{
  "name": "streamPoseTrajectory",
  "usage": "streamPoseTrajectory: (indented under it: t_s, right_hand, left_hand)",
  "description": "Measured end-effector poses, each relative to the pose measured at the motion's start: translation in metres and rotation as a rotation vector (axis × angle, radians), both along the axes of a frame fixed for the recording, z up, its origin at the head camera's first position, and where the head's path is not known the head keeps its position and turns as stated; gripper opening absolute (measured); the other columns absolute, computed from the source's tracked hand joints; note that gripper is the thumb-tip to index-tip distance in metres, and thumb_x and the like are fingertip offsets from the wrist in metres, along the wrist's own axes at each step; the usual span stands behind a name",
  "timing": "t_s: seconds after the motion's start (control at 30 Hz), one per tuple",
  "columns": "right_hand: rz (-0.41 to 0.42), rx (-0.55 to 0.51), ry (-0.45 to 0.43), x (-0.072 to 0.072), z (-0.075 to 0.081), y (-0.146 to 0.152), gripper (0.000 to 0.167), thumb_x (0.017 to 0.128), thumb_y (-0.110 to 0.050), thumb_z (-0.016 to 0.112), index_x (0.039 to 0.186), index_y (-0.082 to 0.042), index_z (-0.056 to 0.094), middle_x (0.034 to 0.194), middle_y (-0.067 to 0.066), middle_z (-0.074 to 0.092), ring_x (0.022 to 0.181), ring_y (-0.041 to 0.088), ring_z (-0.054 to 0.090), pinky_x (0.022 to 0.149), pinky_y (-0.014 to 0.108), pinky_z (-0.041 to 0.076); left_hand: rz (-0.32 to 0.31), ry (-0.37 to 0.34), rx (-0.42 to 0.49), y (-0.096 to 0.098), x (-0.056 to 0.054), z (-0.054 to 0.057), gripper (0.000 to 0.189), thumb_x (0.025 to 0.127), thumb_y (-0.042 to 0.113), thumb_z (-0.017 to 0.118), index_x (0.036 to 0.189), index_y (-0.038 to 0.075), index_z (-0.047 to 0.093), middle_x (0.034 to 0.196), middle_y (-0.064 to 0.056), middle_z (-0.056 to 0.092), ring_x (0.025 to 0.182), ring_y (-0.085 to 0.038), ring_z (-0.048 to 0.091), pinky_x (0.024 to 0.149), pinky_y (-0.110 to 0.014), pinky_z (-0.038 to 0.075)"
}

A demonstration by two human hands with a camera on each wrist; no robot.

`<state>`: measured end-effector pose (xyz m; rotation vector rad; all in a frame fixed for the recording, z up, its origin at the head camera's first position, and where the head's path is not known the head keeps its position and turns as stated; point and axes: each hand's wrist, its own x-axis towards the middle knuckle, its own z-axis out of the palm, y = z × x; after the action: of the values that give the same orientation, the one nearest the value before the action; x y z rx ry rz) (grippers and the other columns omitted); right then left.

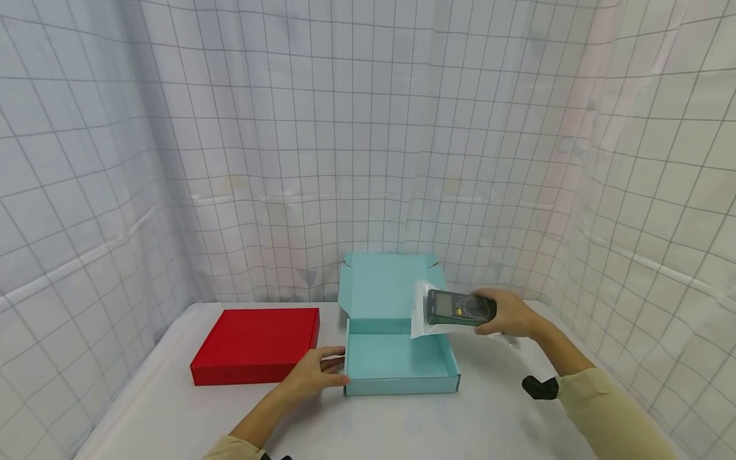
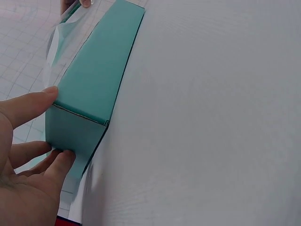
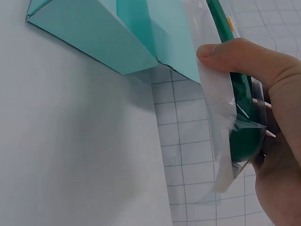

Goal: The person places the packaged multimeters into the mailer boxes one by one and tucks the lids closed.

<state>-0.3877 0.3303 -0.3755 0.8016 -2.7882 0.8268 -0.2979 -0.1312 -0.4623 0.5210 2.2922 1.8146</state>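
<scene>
A multimeter (image 1: 457, 308) in a clear and white plastic bag (image 1: 421, 319) is gripped at its right end by my right hand (image 1: 508, 312). They are above the right side of an open teal cardboard box (image 1: 402, 386). In the right wrist view, the thumb presses the bag (image 3: 218, 113) near the multimeter's green edge (image 3: 242, 136); the other fingers are partly hidden behind it. My left hand (image 1: 310, 375) touches the box's left side. In the left wrist view its thumb rests at the top edge and its fingertips lie against the side wall (image 2: 77, 132).
A closed red box (image 1: 259, 342) lies left of the teal box on the white table (image 1: 397, 428). The teal box's lid (image 1: 382, 284) stands raised at the back. White gridded curtains (image 1: 368, 128) surround the table at the back and both sides.
</scene>
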Motion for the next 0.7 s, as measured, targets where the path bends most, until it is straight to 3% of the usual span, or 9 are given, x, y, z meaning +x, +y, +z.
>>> streamPoseTrajectory:
  t_s: [0.7]
  right_hand:
    - [0.163,0.021,-0.048,0.005,-0.015,-0.052,0.084,0.073,-0.034,0.093,0.141,0.001,0.057,0.121,0.004,0.064,0.098,0.019,0.059,0.077,0.037,0.054]
  left_hand:
    - [0.029,0.012,-0.032,0.002,0.0,0.0,0.071,0.09,0.007,0.081,0.147,-0.014,0.044,0.147,-0.032,0.049,0.136,-0.048,0.048,0.101,-0.043,0.049]
